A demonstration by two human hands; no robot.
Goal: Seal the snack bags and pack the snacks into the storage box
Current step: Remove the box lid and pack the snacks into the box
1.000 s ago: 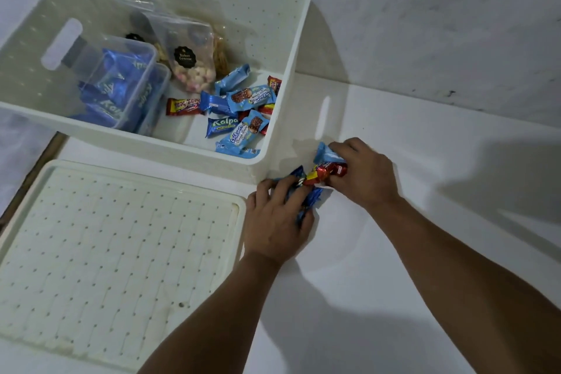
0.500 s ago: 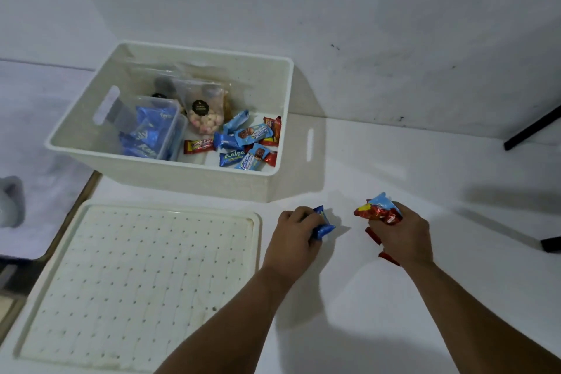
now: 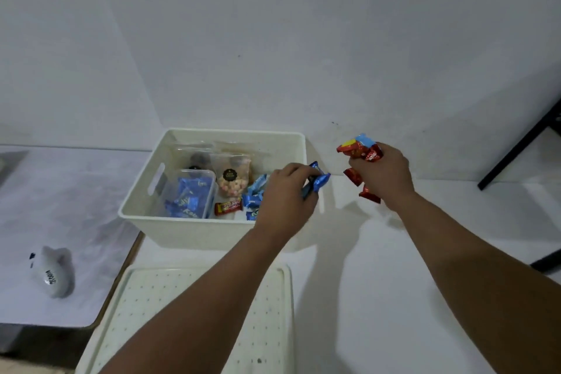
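Note:
The white storage box (image 3: 182, 231) stands on the white table, open at the top. Inside lie clear snack bags (image 3: 232, 179), a clear tub of blue candies (image 3: 189, 196) and loose blue and red wrapped candies (image 3: 227, 207). My left hand (image 3: 285, 197) hovers over the box's right end and grips dark blue wrapped candies (image 3: 317, 181). My right hand (image 3: 384, 177) is raised just right of the box, clutching a bunch of red wrapped candies (image 3: 359, 152) with one light blue one on top.
The box's perforated white lid (image 3: 170, 319) lies flat on the table in front of the box, under my left forearm. A small white object (image 3: 56, 272) sits on a lower surface at the left. A black frame (image 3: 522, 155) leans at the right wall.
Both hands have lifted off the table with their candies. The left hand has moved over the box's right end, and the right hand has risen beside it.

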